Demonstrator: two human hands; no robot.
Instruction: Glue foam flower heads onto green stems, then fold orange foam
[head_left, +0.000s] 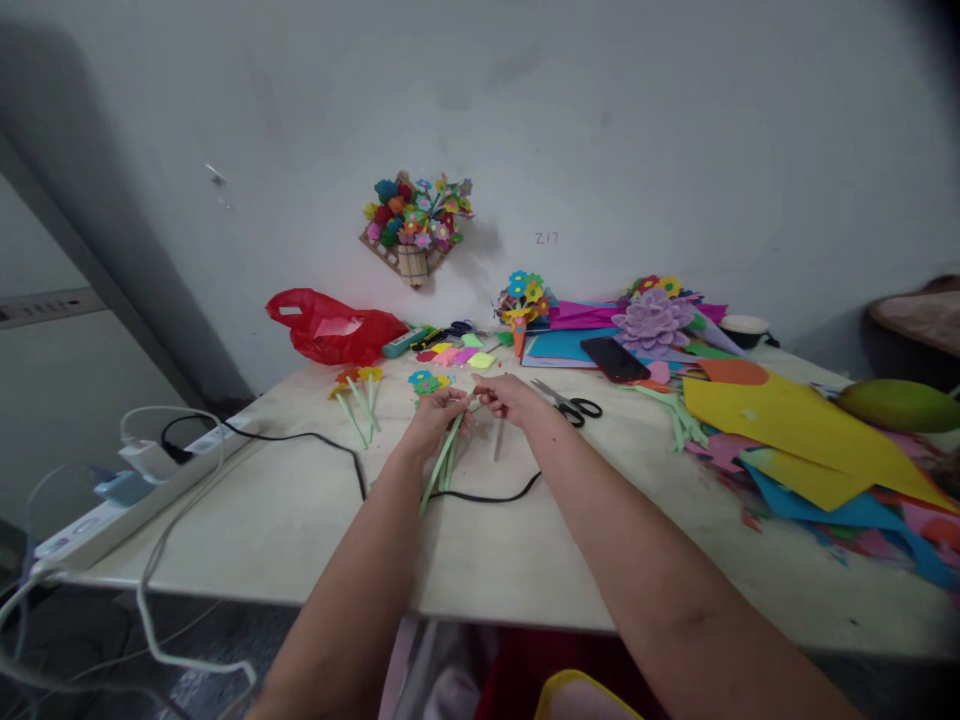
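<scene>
Over the middle of the table, my left hand (439, 412) is closed around light green foam stems (441, 470) that hang down toward me. My right hand (508, 398) meets it at the top of the stems, thumb and fingers pinched together. What lies between the right fingertips is too small to make out. Just behind my left hand are blue and green foam flowers (422, 378), partly hidden by it. Scissors (570, 402) with black handles lie beside my right wrist. A thin pale stick (498, 440) rests below the right hand.
Orange and yellow flowers (360, 376) on green stems lie left. A black cable (315, 434) crosses the table from a power strip (90, 530). Yellow foam sheets (810, 430) and scraps cover the right side. A phone (615, 359) and red bag (334, 332) sit at the back.
</scene>
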